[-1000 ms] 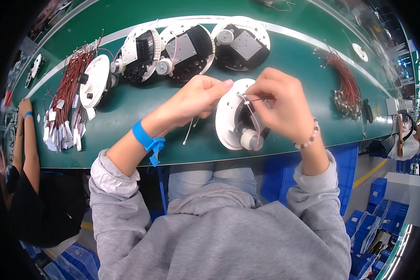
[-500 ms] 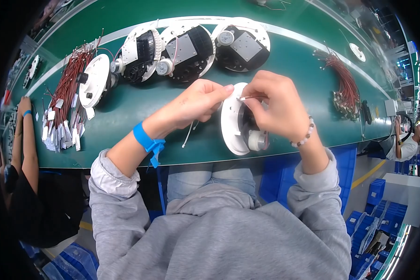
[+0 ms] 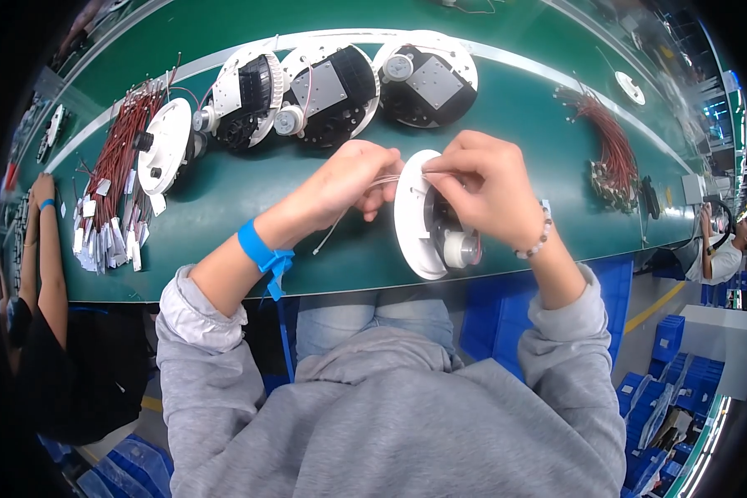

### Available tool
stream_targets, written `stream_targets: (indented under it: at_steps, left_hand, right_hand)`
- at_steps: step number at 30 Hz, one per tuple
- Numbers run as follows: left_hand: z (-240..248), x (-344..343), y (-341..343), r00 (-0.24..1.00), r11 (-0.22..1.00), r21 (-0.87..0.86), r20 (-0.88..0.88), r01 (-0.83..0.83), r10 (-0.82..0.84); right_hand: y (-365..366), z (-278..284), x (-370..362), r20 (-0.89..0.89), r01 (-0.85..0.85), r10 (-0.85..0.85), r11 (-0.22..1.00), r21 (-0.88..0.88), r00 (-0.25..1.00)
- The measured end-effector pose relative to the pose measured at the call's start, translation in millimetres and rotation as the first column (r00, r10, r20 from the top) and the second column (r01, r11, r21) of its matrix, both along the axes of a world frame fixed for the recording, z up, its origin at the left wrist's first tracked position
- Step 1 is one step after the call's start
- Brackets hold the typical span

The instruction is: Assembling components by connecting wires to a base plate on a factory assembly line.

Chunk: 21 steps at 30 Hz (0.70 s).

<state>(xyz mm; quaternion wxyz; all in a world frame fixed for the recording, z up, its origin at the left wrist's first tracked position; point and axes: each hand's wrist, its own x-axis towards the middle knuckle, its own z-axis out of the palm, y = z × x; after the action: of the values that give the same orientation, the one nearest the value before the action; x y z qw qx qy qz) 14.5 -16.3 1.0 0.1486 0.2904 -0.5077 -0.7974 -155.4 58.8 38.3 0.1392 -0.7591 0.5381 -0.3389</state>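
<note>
A round white disc with black parts and a small motor on its right side is tilted up on edge at the bench's near side. My left hand, wearing a blue wrist strap, is closed on thin wires that stretch to the disc's upper part. A loose pale wire end hangs below that hand. My right hand, with a beaded bracelet, pinches at the disc's upper right side. What lies between its fingertips is too small to make out.
Several similar wheel-and-motor assemblies line the far side of the green bench. Bundles of red-brown wires lie left and right. A co-worker's arms rest at the left; another person is far right. Blue bins stand below.
The wires, earlier at my right fingertips, now stretch from the disc to my left hand. My left hand has drawn slightly leftward off the disc's rim. My right fingertips have closed in on the disc.
</note>
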Motion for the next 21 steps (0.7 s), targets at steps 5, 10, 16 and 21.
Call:
stream_targets:
  at_steps: [5, 10, 16, 21]
  left_hand:
    - [-3, 2, -1, 0.983, 0.994, 0.076, -0.173, 0.078, -0.064]
    - [-13, 0, -12, 0.956, 0.980, 0.184, -0.292, 0.080, -0.023]
    - [-24, -4, -8, 0.925, 0.906, 0.418, -0.367, 0.067, 0.101]
    - [-27, -3, -10, 0.936, 0.944, 0.329, -0.339, 0.021, 0.098]
  right_hand:
    - [-6, -5, -3, 0.104, -0.082, 0.085, 0.996, -0.039, 0.991]
    - [-16, -1, 0, -0.065, -0.109, 0.099, 0.980, -0.165, 0.993]
    - [-29, -7, -6, -0.020, -0.137, 0.135, 0.976, -0.167, 0.991]
    - [-25, 4, -21, -0.125, -0.001, -0.050, 0.925, -0.380, 0.991]
